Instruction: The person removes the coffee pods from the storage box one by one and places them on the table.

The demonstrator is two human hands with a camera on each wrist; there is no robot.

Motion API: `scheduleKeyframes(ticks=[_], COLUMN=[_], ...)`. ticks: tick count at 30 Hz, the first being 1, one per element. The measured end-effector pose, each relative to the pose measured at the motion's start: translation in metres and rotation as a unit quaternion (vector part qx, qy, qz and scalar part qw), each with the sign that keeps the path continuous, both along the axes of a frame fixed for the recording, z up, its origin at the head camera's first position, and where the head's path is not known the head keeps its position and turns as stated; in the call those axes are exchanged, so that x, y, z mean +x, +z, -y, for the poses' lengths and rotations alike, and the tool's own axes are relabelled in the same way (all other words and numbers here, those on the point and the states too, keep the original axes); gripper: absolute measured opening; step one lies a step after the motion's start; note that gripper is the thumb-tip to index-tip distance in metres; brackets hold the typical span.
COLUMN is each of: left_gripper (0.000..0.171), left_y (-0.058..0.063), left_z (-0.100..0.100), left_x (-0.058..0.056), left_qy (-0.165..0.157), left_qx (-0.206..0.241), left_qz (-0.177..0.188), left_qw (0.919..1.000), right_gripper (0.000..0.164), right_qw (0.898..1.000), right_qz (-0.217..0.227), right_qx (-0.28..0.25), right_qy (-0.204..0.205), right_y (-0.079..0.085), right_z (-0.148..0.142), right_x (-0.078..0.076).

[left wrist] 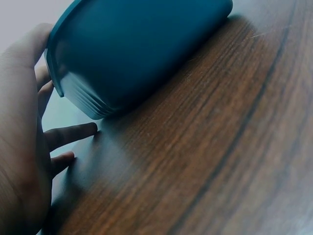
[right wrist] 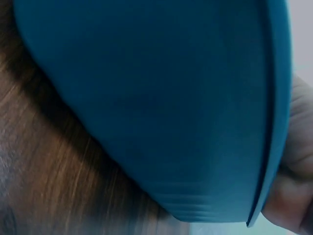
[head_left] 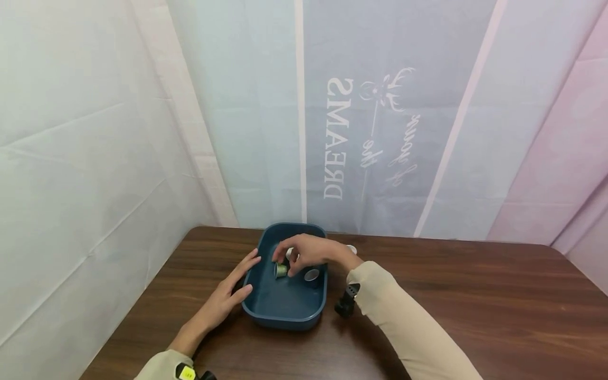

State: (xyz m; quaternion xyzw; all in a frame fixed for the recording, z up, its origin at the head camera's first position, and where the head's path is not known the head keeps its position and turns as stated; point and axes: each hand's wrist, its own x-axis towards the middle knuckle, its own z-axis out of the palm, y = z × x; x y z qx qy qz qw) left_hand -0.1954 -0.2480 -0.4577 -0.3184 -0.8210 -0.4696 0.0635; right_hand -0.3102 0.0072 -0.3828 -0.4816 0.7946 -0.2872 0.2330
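Note:
A blue plastic bin point(head_left: 285, 318) stands on the wooden table, with small coffee capsules inside it. My right hand point(head_left: 309, 250) reaches in over the bin's right side and pinches a green coffee capsule point(head_left: 280, 271) between thumb and finger. To the right of it lies a capsule with a silver lid point(head_left: 311, 275). Another pale capsule point(head_left: 288, 254) is partly hidden under the hand. My left hand point(head_left: 223, 301) rests at the bin's left rim with fingers spread and fairly straight. In the right wrist view the bin wall point(right wrist: 146, 98) hides the fingers.
Behind my right wrist, outside the bin, a small white round thing point(head_left: 351, 248) is partly covered. The brown table point(head_left: 451, 295) extends far to the right. Hanging fabric point(head_left: 256, 105) with printed lettering closes off the back, and pale fabric point(head_left: 95, 158) the left.

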Motion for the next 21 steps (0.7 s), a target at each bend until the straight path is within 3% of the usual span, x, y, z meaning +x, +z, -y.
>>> scheduleKeyframes(ticks=[6,17,21], left_gripper=[0.058,0.057,0.056], left_y=[-0.001,0.004,0.004], left_z=[0.001,-0.002,-0.002], left_x=[0.001,0.003,0.004], left_qy=[0.007,0.005,0.007], left_qx=[-0.001,-0.002,-0.006], left_qz=[-0.004,-0.005,-0.003], left_qw=[1.0,1.0,1.0], right_gripper=[0.039,0.037,0.036], right_qw=[1.0,0.998,0.999], right_qz=[0.01,0.047,0.039], right_qx=[0.028,0.012,0.013], right_qy=[0.007,0.027,0.029], right_y=[-0.001,-0.007,-0.01], right_z=[0.005,0.011,0.013], right_x=[0.003,0.006,0.007])
